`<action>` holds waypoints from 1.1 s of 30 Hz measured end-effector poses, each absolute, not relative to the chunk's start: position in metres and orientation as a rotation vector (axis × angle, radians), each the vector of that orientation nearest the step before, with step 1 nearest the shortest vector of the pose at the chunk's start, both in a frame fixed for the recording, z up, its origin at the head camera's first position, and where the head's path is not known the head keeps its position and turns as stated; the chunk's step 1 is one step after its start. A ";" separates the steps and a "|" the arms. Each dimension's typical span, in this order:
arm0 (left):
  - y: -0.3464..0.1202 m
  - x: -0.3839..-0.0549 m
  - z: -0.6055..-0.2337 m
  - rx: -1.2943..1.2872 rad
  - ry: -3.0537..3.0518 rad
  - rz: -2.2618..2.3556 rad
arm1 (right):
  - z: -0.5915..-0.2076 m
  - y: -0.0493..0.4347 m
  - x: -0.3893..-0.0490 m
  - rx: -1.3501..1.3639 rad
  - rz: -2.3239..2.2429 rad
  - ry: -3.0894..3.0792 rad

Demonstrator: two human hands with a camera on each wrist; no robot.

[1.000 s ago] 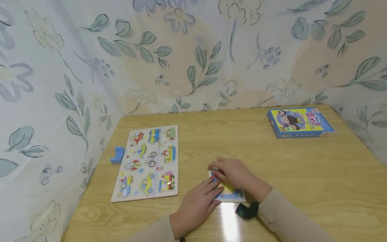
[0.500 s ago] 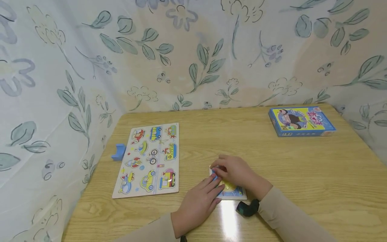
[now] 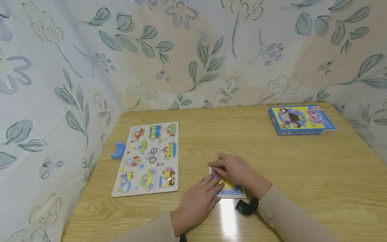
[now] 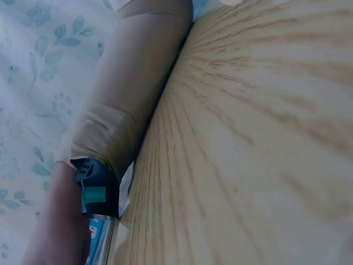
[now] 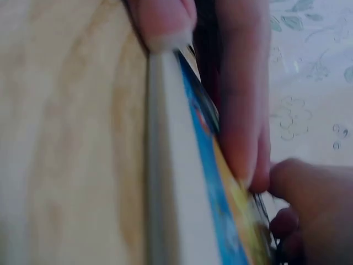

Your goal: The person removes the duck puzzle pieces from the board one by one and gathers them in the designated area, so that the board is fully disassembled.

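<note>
A small board with a blue and yellow picture (image 3: pixel 232 192), looking like a jigsaw puzzle, lies flat near the table's front. My left hand (image 3: pixel 196 205) reaches in from the lower left and rests on its left part with nearly straight fingers. At the far left corner, my right hand (image 3: pixel 238 172) grips the board with bent fingers and thumb; whether a loose piece is under them is hidden. The right wrist view shows the board's pale edge (image 5: pixel 182 160), with the left thumb (image 5: pixel 164 22) against it. My left arm's sleeve (image 4: pixel 132 66) fills the left wrist view's upper part.
Left of the hands lies a big wooden peg puzzle (image 3: pixel 148 158) with vehicle shapes. Beside it stands a blue notched block (image 3: pixel 118 150). A blue and yellow box (image 3: pixel 302 120) sits at the back right. Patterned cloth walls (image 3: pixel 193 57) border the wooden table (image 3: pixel 302 161).
Both hands keep their places on the small board, with only slight finger shifts at its far left corner. The head view has tilted a little, so the table sits slightly higher.
</note>
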State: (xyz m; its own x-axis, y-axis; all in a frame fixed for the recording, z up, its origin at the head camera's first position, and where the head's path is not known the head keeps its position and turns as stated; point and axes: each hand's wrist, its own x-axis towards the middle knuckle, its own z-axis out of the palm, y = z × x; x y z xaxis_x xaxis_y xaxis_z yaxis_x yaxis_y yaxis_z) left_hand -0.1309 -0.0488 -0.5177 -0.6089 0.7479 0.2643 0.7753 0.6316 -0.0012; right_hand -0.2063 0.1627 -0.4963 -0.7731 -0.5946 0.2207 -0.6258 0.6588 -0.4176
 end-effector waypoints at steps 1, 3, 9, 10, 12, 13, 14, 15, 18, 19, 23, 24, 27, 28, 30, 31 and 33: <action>-0.049 -0.131 -0.518 -1.241 -2.612 -0.161 | -0.497 0.165 -0.207 1.043 0.782 -2.779; -0.048 -0.130 -0.518 -1.241 -2.610 -0.160 | -0.499 0.168 -0.208 1.082 0.831 -2.728; -0.049 -0.127 -0.517 -1.253 -2.619 -0.138 | -0.499 0.171 -0.206 1.160 0.804 -2.696; -0.049 -0.127 -0.517 -1.256 -2.617 -0.128 | -0.498 0.170 -0.206 1.169 0.773 -2.699; -0.050 -0.127 -0.517 -1.256 -2.610 -0.124 | -0.497 0.167 -0.206 1.182 0.700 -2.706; -0.050 -0.127 -0.517 -1.255 -2.604 -0.117 | -0.497 0.166 -0.205 1.186 0.660 -2.711; -0.051 -0.127 -0.517 -1.254 -2.599 -0.117 | -0.496 0.164 -0.205 1.192 0.627 -2.717; -0.051 -0.127 -0.517 -1.253 -2.596 -0.120 | -0.496 0.163 -0.205 1.197 0.597 -2.722; -0.052 -0.127 -0.517 -1.244 -2.592 -0.123 | -0.495 0.159 -0.206 1.180 0.554 -2.764; -0.053 -0.127 -0.517 -1.244 -2.593 -0.121 | -0.495 0.158 -0.206 1.168 0.553 -2.781; -0.053 -0.128 -0.515 -1.243 -2.606 -0.112 | -0.494 0.158 -0.207 1.100 0.614 -2.844; -0.053 -0.128 -0.515 -1.244 -2.609 -0.107 | -0.493 0.158 -0.207 1.089 0.637 -2.851; -0.052 -0.129 -0.516 -1.233 -2.628 -0.114 | -0.492 0.161 -0.208 1.067 0.686 -2.871; -0.052 -0.129 -0.516 -1.227 -2.635 -0.119 | -0.492 0.162 -0.208 1.064 0.696 -2.873; -0.051 -0.129 -0.517 -1.212 -2.644 -0.129 | -0.492 0.164 -0.208 1.074 0.696 -2.864; -0.051 -0.129 -0.517 -1.203 -2.649 -0.132 | -0.493 0.164 -0.208 1.082 0.689 -2.859; -0.050 -0.130 -0.518 -1.191 -2.653 -0.135 | -0.492 0.165 -0.207 1.101 0.674 -2.847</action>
State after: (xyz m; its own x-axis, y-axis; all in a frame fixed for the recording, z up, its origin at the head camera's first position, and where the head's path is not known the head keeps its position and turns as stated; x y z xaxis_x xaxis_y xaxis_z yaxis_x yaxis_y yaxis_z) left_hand -0.1296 -0.0500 -0.5178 -0.6432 0.7254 0.2452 0.7465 0.6653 -0.0098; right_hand -0.2075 0.1649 -0.4924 -0.7520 -0.6380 0.1659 -0.6446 0.6591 -0.3874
